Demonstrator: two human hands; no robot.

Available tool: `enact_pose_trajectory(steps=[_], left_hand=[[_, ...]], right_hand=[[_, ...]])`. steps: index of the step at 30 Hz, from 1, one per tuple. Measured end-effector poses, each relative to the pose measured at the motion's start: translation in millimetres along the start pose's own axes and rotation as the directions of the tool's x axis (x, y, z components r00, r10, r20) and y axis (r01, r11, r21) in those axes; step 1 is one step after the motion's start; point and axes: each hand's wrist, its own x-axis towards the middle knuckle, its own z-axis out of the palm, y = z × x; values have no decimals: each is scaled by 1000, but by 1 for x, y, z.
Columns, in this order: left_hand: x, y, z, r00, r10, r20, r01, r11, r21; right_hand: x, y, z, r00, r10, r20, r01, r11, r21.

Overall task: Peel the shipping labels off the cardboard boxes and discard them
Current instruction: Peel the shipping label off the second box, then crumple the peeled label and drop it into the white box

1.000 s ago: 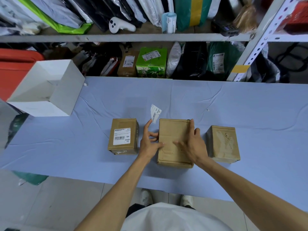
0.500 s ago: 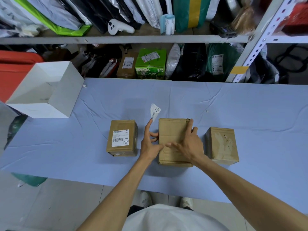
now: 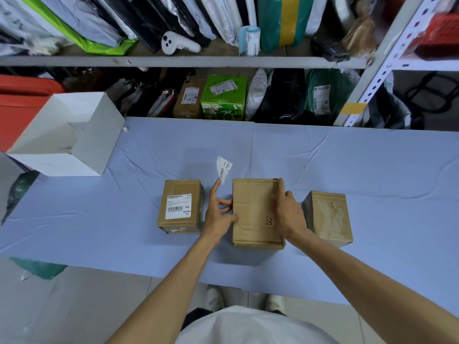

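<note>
Three cardboard boxes sit in a row on the blue table (image 3: 347, 157). The left box (image 3: 173, 224) carries a white shipping label (image 3: 178, 206) on its top. Both hands hold the middle box (image 3: 255, 209), whose top is bare. My left hand (image 3: 218, 217) has its thumb on the top and curled fingers against the left side. Its index finger points up with a peeled label (image 3: 224, 167) stuck to the tip. My right hand (image 3: 288, 212) grips the box's right edge. The right box (image 3: 327, 217) shows only torn label residue.
An open white box (image 3: 96, 140) stands on the table's far left corner. Behind the table, metal shelves (image 3: 173, 61) hold parcels, bags and a green carton (image 3: 223, 100). A red bin (image 3: 22, 100) stands at the left. The table's front edge is near my body.
My right hand has slid from the middle of the box's top to its right edge, uncovering the top. My left hand keeps its place, with the label still on the fingertip.
</note>
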Motion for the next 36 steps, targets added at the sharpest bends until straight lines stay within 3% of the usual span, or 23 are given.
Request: enact_pose_trajectory(steps=[4,8,13,19,20,22,25,29,36], left_hand=[[10,7,3,999,13,35,-12,1000,-26],[14,16,3,998,-15,61,15,1000,-11],[22,21,-4,990,33,-137,-31,999,17],[25,35,-4,970,70,-231,-89,993,-72],[25,37,-2,969,49,-241,-73,993,-92],[26,37,2,968,29,-248,-59,991,-116],[26,37,9,978,18,-206,-43,992,-120],[22,42,21,992,-36,-119,15,985,-173],[18,35,23,990,-102,-100,74,965,-252]], right_hand=[[1,-4,-6,998,69,-11,-68,996,50],[-1,3,-13,999,48,-18,-47,998,47],[0,22,-9,1000,11,16,-10,998,-64],[5,27,-6,972,229,-45,-223,969,104],[5,24,-7,975,207,-83,-204,978,47],[4,17,-9,985,21,-173,-26,999,-27],[2,5,-8,955,-249,-161,272,952,141],[4,-7,-7,981,-119,-151,178,855,488],[2,-5,-20,988,35,-149,79,718,691]])
